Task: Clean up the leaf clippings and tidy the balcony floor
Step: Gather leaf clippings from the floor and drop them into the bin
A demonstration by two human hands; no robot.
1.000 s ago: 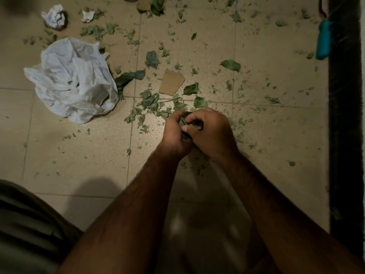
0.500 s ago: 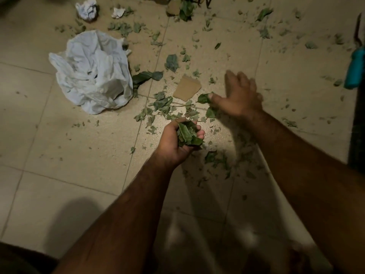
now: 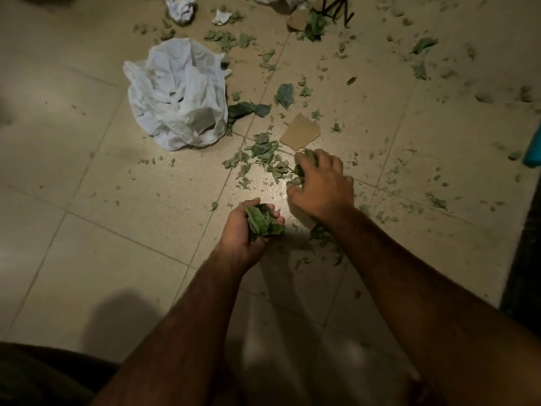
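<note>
Left hand (image 3: 248, 230): palm up, fingers clenched round a bunch of green leaf clippings (image 3: 262, 222), held over the beige tiled floor (image 3: 87, 200).

Right hand (image 3: 322, 189): palm down, low over the floor, fingers curled round clippings at the right end of a loose pile of green leaf clippings (image 3: 263, 156).

The loose pile lies across a tile joint, well in from the floor's right edge, just beside a torn piece of brown cardboard (image 3: 300, 134). A crumpled white plastic bag (image 3: 178, 95) lies left of the pile, apart from both hands. Smaller green leaf fragments (image 3: 421, 71) are spread over the tiles toward the far and right edges. A crumpled white paper ball (image 3: 181, 8) lies beyond the bag. A teal object (image 3: 532, 155) sits at the floor's right edge, only partly in view.
</note>
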